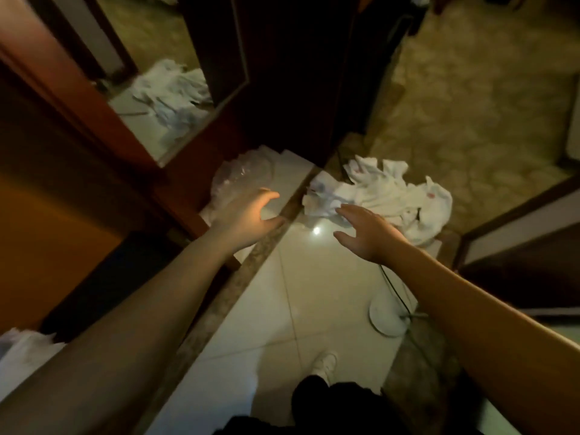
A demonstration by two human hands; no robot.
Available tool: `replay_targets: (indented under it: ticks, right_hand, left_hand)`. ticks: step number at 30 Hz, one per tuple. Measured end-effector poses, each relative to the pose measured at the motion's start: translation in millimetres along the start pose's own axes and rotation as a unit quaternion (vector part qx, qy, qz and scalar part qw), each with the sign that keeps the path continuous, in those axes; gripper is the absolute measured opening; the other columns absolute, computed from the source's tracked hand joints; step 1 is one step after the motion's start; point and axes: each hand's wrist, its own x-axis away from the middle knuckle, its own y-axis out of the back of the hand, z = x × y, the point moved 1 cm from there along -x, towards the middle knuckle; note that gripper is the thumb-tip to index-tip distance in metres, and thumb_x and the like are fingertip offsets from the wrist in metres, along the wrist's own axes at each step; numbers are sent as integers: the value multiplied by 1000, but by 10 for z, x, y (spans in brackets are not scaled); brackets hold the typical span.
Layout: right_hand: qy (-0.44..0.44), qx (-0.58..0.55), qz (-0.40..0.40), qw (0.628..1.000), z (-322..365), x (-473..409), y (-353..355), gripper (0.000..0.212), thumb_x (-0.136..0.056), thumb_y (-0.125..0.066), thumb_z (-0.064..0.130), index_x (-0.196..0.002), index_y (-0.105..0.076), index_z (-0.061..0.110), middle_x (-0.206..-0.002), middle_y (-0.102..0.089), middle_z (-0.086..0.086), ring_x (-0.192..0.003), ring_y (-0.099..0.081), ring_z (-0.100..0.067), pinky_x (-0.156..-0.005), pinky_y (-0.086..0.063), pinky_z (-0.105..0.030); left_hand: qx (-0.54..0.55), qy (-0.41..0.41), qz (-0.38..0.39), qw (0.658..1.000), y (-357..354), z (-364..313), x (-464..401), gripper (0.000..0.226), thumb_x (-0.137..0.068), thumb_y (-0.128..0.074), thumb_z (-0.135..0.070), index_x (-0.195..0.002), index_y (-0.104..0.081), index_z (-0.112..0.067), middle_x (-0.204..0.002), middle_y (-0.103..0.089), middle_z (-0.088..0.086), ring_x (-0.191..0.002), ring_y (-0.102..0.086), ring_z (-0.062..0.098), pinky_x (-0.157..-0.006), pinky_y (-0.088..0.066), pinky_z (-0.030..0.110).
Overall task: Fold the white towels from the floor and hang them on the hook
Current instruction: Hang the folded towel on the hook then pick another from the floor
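Head view: pale tile floor (301, 309) fills the middle, w/ patterned carpet (470, 120) beyond it at upper right and dark wood furniture (282, 73) at top centre. A mirror panel (175, 89) on the upper left reflects a crumpled white heap. White towels (386, 196) lie in a rumpled pile where tile meets carpet, some w/ small red marks. Clear plastic bag (241, 180) sits on the tile to the left of the pile; contents can't be made out. Another bit of white cloth (22, 356) shows at the lower left edge. A round white base (386, 315) w/ a dark cord sits on the tile under the right forearm. Both arms reach forward. Left hand (251, 218) hangs above the tile by the bag, fingers spread and relaxed, holding nothing, apart from the pile. Right hand (367, 233) is palm down, fingers spread, fingertips (342, 211) just at the near edge of the towels; contact can't be confirmed. A white shoe (324, 364) and dark trouser leg show at bottom.
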Motion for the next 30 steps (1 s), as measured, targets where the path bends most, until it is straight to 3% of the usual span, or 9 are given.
replay_targets:
  ticks: [6,14,21,24,30]
  right_hand:
    - [-84,22,71,994,-980,-207,-339,65,-101,-51,47,-157,-32,21,-166,-26,-2,-152,-24,-20,-120,-20,-36]
    - [-184,-4,155,971,-2003,-696,-904,62,-100,-49,45,-155,-36,19,-163,-31,-2,-148,-31,-22,-118,-27,-39]
    - [-286,-32,222,932,-2872,-1506,-1199,59,-102,-46,45,-154,-38,18,-161,-34,-2,-144,-36,-23,-116,-31,-41]
    - [-315,-62,239,916,-3168,-1980,-1276,57,-103,-46,45,-153,-40,17,-159,-38,-5,-141,-42,-25,-112,-36,-38]
    - [-358,-145,201,900,-3745,-3064,-1505,53,-102,-51,42,-148,-48,15,-153,-46,-9,-136,-47,-28,-109,-38,-37]
  left_hand:
    - [-25,27,83,996,-834,-77,-754,60,-87,-73,-40,-137,-56,-12,-139,-56,4,-126,-54,24,-104,-44,40]
    - [-13,53,200,978,-1902,50,-1941,59,-95,-64,-44,-144,-50,-15,-150,-47,4,-134,-47,23,-104,-37,32]
    - [3,82,310,947,-2690,405,-3287,55,-97,-59,-44,-144,-49,-16,-150,-46,4,-135,-46,23,-111,-38,40]
    - [-12,85,346,934,-2903,598,-3842,56,-97,-56,-47,-144,-49,-17,-148,-48,4,-133,-48,23,-107,-40,36]
    - [-31,105,386,916,-3416,1007,-4853,51,-98,-54,-46,-138,-55,-15,-137,-59,5,-117,-57,22,-86,-40,28]
